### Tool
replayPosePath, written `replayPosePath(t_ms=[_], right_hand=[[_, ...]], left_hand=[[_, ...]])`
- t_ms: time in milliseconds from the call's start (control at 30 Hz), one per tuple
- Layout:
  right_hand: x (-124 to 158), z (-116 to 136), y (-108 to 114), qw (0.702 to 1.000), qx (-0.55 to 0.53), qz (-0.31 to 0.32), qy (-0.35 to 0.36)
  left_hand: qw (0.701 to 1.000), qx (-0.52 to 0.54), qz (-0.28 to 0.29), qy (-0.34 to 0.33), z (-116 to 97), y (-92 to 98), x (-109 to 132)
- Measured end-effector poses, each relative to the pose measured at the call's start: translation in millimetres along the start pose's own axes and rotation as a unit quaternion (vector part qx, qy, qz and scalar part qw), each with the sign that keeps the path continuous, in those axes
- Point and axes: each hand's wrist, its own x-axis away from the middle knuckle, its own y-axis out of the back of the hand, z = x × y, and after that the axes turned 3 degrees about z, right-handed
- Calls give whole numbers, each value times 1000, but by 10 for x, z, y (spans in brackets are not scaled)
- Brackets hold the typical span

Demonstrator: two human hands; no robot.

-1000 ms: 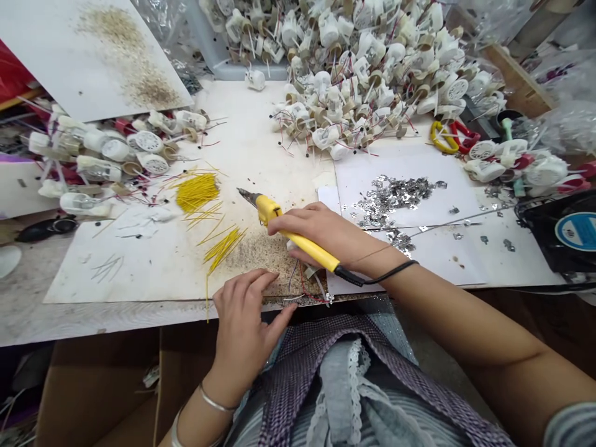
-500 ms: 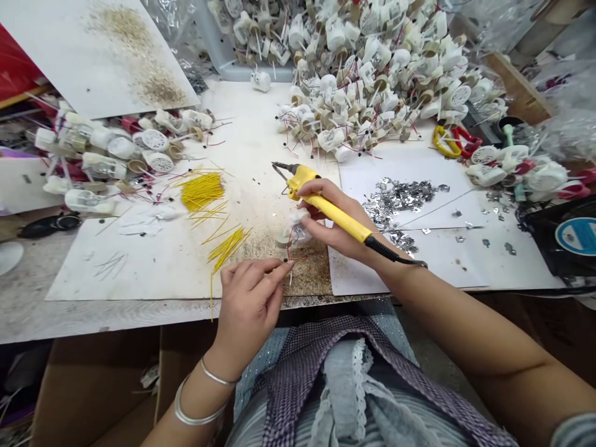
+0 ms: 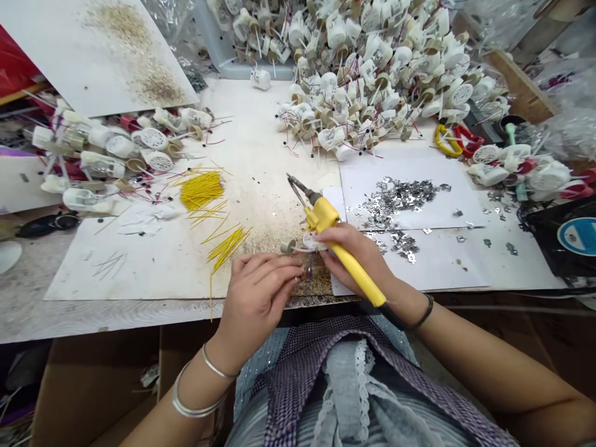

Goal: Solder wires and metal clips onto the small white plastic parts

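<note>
My right hand (image 3: 365, 256) is wrapped round a yellow-handled soldering gun (image 3: 326, 213), its dark metal tip pointing up and to the left, off the board. The fingers of that same hand also grip a small white plastic part (image 3: 311, 241) with a beige ring (image 3: 287, 246) at its left end. Thin wires (image 3: 310, 267) hang from this part. Just left of them is my left hand (image 3: 261, 287), its fingertips pressed together close under the ring. Whatever lies between those fingertips is too small to make out.
Yellow wires (image 3: 202, 190) lie in bundles to the left. Small metal pieces (image 3: 405, 197) are heaped on white sheets at right. White plastic assemblies (image 3: 363, 81) pile up at the back, with others (image 3: 121, 146) at left. Red-and-yellow-handled tools (image 3: 459, 141) rest at right.
My right hand has moved down and slightly right with the soldering gun, whose handle is now steeper. The white part has turned, its ring now facing left. My left hand has shifted slightly right.
</note>
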Motion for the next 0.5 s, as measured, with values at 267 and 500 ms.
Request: replayPosePath(t_ms=[267,500], right_hand=[[362,166,-32,1000,5,1,16],[604,278,368,998,12,-55,-2]], left_hand=[[991,-74,-7,108,-112,-41,-54],[988,-113,-4,107,-324,-173,-67]])
